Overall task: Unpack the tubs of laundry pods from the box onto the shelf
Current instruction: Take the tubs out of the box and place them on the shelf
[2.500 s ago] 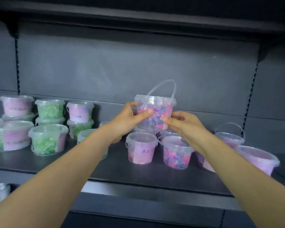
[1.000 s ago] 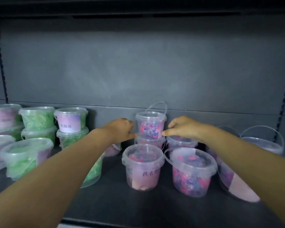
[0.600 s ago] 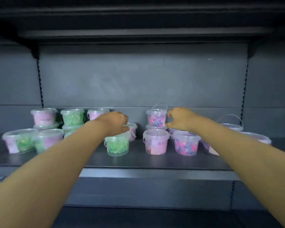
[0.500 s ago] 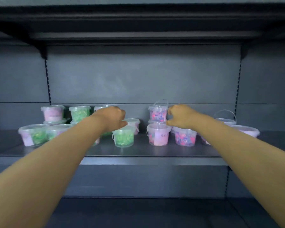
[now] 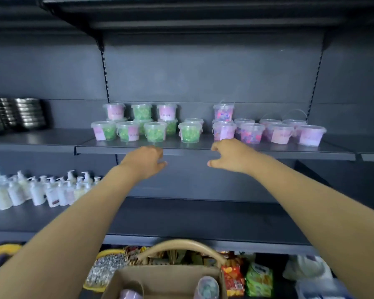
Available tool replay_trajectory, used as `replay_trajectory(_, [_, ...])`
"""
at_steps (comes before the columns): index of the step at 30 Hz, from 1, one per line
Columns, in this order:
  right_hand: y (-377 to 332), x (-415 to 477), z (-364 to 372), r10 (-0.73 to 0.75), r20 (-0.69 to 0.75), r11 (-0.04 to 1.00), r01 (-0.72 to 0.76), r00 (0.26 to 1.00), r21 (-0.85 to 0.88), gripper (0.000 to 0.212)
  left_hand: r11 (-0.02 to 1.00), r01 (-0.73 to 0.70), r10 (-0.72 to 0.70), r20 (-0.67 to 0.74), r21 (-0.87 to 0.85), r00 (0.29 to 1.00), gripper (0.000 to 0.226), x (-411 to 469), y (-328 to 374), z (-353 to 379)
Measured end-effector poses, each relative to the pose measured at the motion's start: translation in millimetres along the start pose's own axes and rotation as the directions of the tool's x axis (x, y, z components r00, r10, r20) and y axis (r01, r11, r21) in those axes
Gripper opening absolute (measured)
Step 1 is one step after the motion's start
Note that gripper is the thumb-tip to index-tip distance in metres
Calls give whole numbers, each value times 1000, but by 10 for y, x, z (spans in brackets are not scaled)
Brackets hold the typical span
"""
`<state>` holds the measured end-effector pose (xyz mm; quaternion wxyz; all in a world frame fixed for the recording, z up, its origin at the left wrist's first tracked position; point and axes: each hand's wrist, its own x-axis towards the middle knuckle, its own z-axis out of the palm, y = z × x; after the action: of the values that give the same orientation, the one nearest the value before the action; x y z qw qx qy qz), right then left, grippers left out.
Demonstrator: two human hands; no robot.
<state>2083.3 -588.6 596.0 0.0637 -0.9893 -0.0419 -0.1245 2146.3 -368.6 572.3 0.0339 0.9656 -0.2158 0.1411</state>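
Your left hand (image 5: 146, 161) and right hand (image 5: 229, 155) hover empty, fingers loosely curled, just before the front edge of the shelf (image 5: 190, 148). Filled tubs (image 5: 252, 133) line it; the box (image 5: 166, 281) sits below.

dark grey shelf unit fills view. flat grey back wall (image 5: 203, 78) behind. top shelf (image 5: 181, 16) overhead, in shadow. slotted metal strips, left strip (image 5: 105, 72) and right strip (image 5: 317, 76), run up wall. middle shelf (image 5: 300, 151), lower shelf (image 5: 192, 219) under it. shiny metal bowls (image 5: 28, 113) stacked far left. white pump bottles (image 5: 39, 192) lower left. bright snack packs (image 5: 257, 279) at bottom. light dim, soft.
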Motion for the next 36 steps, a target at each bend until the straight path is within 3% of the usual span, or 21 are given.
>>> replay_trajectory(4, [-146,-341,395,-18,83,999,15,996,42,49,994,110,-110,18,3,994,34,-578,-73,241])
replay_trajectory(11, [-586,-901,1324,-61,219,997,52,974,50,46,986,164,-163,128,5,978,34,-1438,-296,796])
replay_trajectory(18, [-1004,-1066,2490,-67,398,997,51,915,49,34,964,250,-218,283,-85,934,32,-1911,-784,1825])
replay_trajectory(24, [-1313,-804,3556,46,563,984,-134,825,116,45,875,430,-289,474,-222,832,39,-1964,-1411,2960])
replay_trajectory(26, [-1395,-669,3878,97,612,970,-214,785,120,41,830,497,-290,563,-254,774,38,-1970,-1577,3291])
replay_trajectory(29, [-1474,-481,4309,178,675,925,-355,716,132,19,787,559,-274,666,-260,694,32,-2010,-1783,3708])
replay_trajectory(32, [-1567,-348,4710,264,714,843,-515,648,157,17,746,613,-269,726,-259,634,29,-2009,-1939,4044])
replay_trajectory(36, [-1604,-257,5217,373,743,702,-693,555,165,45,683,681,-292,755,-265,587,28,-2002,-1969,4422])
